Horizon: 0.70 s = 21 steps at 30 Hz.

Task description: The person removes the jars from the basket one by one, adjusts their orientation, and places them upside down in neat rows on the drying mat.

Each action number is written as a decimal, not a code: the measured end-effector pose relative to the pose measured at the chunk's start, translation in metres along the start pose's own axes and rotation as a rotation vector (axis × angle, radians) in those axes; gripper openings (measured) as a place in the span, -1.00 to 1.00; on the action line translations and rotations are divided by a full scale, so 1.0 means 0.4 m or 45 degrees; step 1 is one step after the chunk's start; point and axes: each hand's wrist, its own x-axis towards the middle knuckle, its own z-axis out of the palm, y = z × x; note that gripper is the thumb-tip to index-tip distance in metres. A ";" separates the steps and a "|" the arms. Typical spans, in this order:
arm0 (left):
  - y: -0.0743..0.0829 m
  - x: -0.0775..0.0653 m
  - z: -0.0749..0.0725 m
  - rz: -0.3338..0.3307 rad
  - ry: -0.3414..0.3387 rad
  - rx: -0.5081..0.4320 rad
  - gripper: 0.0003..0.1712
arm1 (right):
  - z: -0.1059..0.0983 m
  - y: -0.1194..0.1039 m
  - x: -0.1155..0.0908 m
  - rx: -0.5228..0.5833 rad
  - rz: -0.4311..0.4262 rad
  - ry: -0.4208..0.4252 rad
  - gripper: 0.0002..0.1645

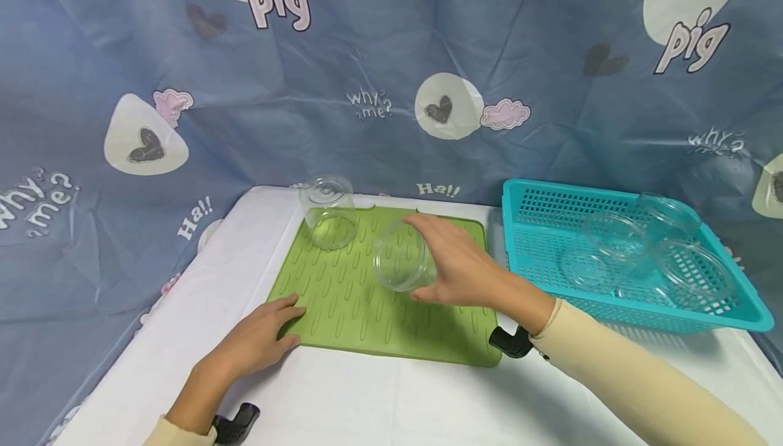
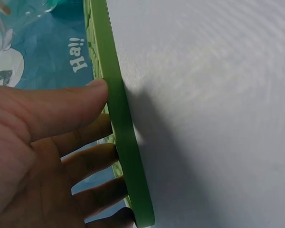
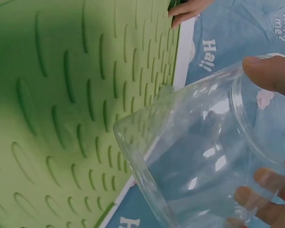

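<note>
My right hand [image 1: 455,262] grips a clear plastic container [image 1: 399,257] near its rim, thumb on one side and fingers on the other. The container is tipped sideways above the green ridged mat [image 1: 342,296]; in the right wrist view its base points toward the mat. At the mat's front left corner, my left hand [image 1: 259,334] rests with fingers spread and loosely bent. Its thumb and fingertips touch the mat's edge in the left wrist view. Another clear container [image 1: 330,218] stands on the mat's back left corner.
A turquoise perforated basket [image 1: 636,317] sits at the right, with several clear plastic containers [image 1: 691,266] inside. A white cloth [image 1: 342,398] lies under the mat and basket. Behind the table hangs a blue printed curtain [image 1: 367,45].
</note>
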 end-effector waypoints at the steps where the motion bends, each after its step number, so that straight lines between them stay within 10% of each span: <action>1: 0.000 0.001 -0.001 0.001 0.002 0.003 -0.43 | -0.001 0.001 -0.004 -0.001 0.003 0.006 0.35; 8: 0.000 0.002 -0.009 0.005 0.018 -0.001 -0.45 | 0.004 0.002 -0.016 -0.001 0.018 0.015 0.34; 13: 0.039 0.017 -0.028 0.016 0.296 -0.056 -0.64 | 0.009 -0.005 -0.022 -0.003 0.036 0.020 0.35; 17: 0.106 0.040 -0.050 0.195 0.510 -0.271 -0.66 | 0.011 -0.016 -0.027 -0.028 0.034 0.054 0.39; 21: 0.166 0.062 -0.065 0.393 0.538 -0.423 -0.55 | 0.014 -0.025 -0.026 -0.039 0.022 0.108 0.38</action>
